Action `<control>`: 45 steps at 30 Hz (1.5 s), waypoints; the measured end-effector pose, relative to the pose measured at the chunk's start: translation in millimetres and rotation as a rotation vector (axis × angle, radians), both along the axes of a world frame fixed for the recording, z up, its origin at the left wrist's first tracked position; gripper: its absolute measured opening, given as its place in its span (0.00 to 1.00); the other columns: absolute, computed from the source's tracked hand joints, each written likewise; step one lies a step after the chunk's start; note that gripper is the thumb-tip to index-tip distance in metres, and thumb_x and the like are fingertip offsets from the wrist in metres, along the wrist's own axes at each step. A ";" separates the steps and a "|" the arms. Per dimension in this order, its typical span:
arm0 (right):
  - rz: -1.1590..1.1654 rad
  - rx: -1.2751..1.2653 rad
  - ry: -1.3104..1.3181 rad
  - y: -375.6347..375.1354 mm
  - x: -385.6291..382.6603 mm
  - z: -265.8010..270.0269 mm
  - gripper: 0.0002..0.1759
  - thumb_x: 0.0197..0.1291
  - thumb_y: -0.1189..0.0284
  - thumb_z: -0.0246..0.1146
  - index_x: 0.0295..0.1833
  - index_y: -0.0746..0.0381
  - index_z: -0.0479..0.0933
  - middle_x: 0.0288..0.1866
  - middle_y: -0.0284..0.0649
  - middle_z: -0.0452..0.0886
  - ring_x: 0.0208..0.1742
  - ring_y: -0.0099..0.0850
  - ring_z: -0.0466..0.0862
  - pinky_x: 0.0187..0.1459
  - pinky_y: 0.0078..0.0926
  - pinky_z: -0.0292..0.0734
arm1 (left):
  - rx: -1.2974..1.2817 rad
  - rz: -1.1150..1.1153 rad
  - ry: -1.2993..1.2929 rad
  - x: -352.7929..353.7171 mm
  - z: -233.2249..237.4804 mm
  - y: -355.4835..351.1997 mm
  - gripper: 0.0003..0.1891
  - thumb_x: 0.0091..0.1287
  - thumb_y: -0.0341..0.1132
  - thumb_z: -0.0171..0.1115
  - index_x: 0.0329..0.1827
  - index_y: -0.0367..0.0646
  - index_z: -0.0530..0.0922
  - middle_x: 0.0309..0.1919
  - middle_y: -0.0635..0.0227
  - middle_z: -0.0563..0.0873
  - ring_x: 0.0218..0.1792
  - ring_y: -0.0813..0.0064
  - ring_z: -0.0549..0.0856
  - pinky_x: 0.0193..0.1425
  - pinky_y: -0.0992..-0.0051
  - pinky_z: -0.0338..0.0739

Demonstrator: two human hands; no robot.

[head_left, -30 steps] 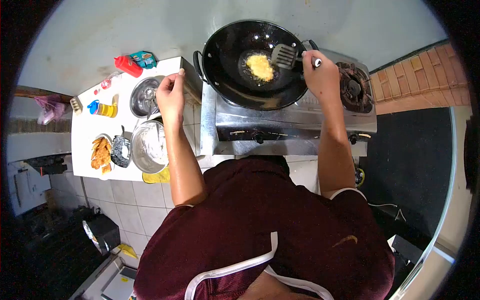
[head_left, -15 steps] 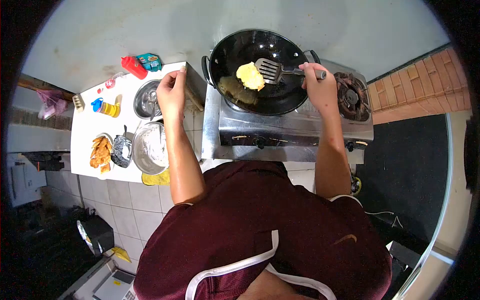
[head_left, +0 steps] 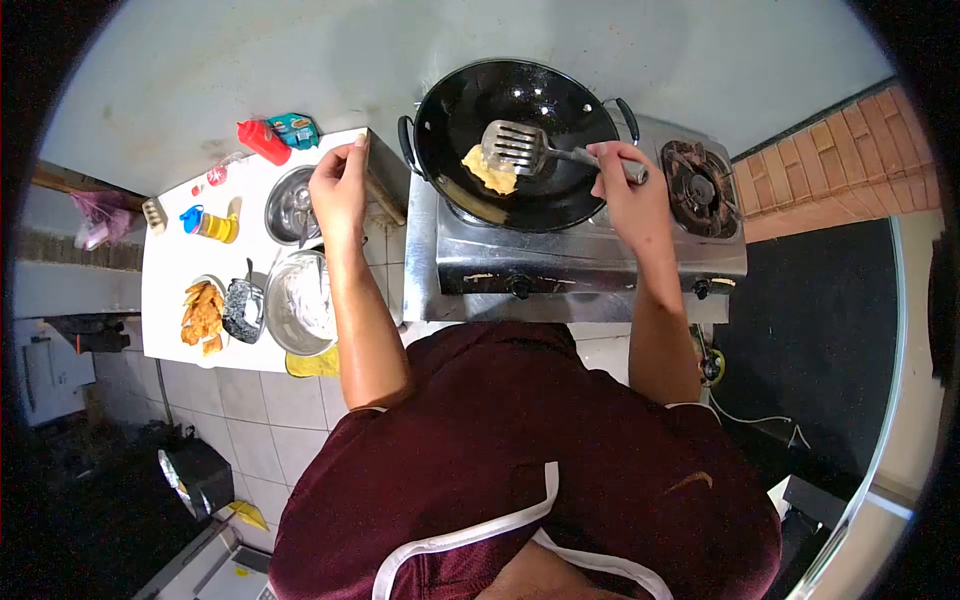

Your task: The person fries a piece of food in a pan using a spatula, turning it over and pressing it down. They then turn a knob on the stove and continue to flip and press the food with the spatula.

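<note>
My spatula blade now covers the upper right of the yellow fried piece, where half a second ago the two lay side by side in plain view; the piece sits low on the left of the wok's hollow, while a second ago it lies nearer the wok's middle; I take this to mean that I am working it from above, though I cannot tell whether the metal presses on it or hangs just over it.

My right hand, at the wok's right side, is curled closed around the spatula's handle; my left hand hangs in the air left of the wok, fingertips drawn in to the thumb, nothing visible between them.

The piece is pale yellow, irregular and ragged at the edge; the blade is flat, slotted grey metal; the wok is black, round and glossy, with a looped handle on each side; beneath it the stove is brushed steel, and a rusty-looking burner is bare to its right; well to the wok's left, craggy golden-brown pieces are heaped, and a shiny round steel bowl is smeared white inside.
</note>
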State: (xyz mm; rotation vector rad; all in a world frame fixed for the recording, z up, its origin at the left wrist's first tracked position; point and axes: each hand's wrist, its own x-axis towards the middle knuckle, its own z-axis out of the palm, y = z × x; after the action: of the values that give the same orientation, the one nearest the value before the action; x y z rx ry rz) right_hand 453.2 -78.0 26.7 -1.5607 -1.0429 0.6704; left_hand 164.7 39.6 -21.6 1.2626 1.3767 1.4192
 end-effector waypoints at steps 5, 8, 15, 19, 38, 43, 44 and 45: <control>-0.083 -0.006 -0.188 3.3 -6.2 -1.4 0.12 0.64 0.66 0.58 0.41 0.64 0.79 0.23 0.35 0.80 0.23 0.20 0.78 0.27 0.20 0.72 | -0.021 0.000 0.020 1.0 -2.2 1.4 0.16 0.63 0.42 0.65 0.36 0.34 0.81 0.27 0.72 0.81 0.30 0.85 0.74 0.36 0.83 0.68; -0.090 0.004 -0.221 6.3 -8.5 -10.5 0.12 0.64 0.65 0.58 0.41 0.63 0.80 0.21 0.34 0.79 0.24 0.19 0.79 0.27 0.19 0.71 | -0.051 -0.013 0.031 2.2 -0.5 0.7 0.16 0.63 0.43 0.65 0.37 0.36 0.81 0.29 0.71 0.82 0.32 0.84 0.75 0.38 0.82 0.67; -0.161 0.078 -0.364 14.9 -1.7 -36.0 0.10 0.61 0.66 0.60 0.40 0.61 0.80 0.27 0.45 0.82 0.27 0.35 0.84 0.31 0.27 0.75 | -0.073 -0.049 0.040 2.7 1.3 0.9 0.16 0.62 0.44 0.65 0.38 0.37 0.82 0.30 0.71 0.82 0.32 0.84 0.74 0.38 0.82 0.66; -0.080 0.104 -0.360 14.8 0.1 -38.9 0.10 0.60 0.66 0.60 0.40 0.62 0.79 0.30 0.47 0.82 0.31 0.42 0.84 0.33 0.29 0.76 | -0.063 -0.031 0.047 6.6 1.4 2.0 0.16 0.62 0.44 0.65 0.37 0.37 0.82 0.30 0.72 0.81 0.30 0.85 0.73 0.36 0.82 0.65; -0.062 0.107 -0.408 11.1 7.1 -38.7 0.12 0.63 0.65 0.59 0.41 0.63 0.80 0.21 0.34 0.79 0.25 0.20 0.81 0.29 0.18 0.72 | -0.075 -0.061 0.028 16.5 -1.2 1.8 0.14 0.63 0.40 0.65 0.35 0.35 0.81 0.26 0.75 0.80 0.28 0.87 0.73 0.33 0.84 0.66; -0.181 0.152 -0.372 7.6 4.8 -24.2 0.09 0.60 0.67 0.60 0.40 0.61 0.80 0.33 0.48 0.83 0.36 0.42 0.84 0.36 0.29 0.76 | -0.074 -0.047 0.036 13.6 -3.8 3.1 0.14 0.63 0.40 0.65 0.35 0.36 0.81 0.25 0.76 0.79 0.28 0.87 0.72 0.32 0.84 0.65; -0.182 0.150 -0.371 7.0 3.1 -23.6 0.09 0.60 0.67 0.60 0.40 0.61 0.80 0.33 0.48 0.83 0.36 0.42 0.84 0.36 0.29 0.76 | -0.075 -0.049 0.036 13.7 -3.8 2.7 0.14 0.63 0.40 0.65 0.35 0.36 0.81 0.25 0.76 0.79 0.28 0.87 0.72 0.32 0.84 0.65; -0.163 0.177 -0.345 6.8 1.1 -23.3 0.09 0.60 0.68 0.60 0.40 0.61 0.80 0.33 0.48 0.83 0.36 0.42 0.84 0.35 0.28 0.76 | -0.071 -0.053 0.042 13.7 -3.2 2.1 0.14 0.63 0.41 0.65 0.35 0.35 0.81 0.25 0.76 0.79 0.28 0.87 0.72 0.32 0.84 0.65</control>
State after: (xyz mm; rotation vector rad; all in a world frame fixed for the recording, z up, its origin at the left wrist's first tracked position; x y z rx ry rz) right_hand 454.3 -71.3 3.4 -1.6164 -1.1761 0.1930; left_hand 178.4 41.6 -24.8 1.2794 1.3995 1.3033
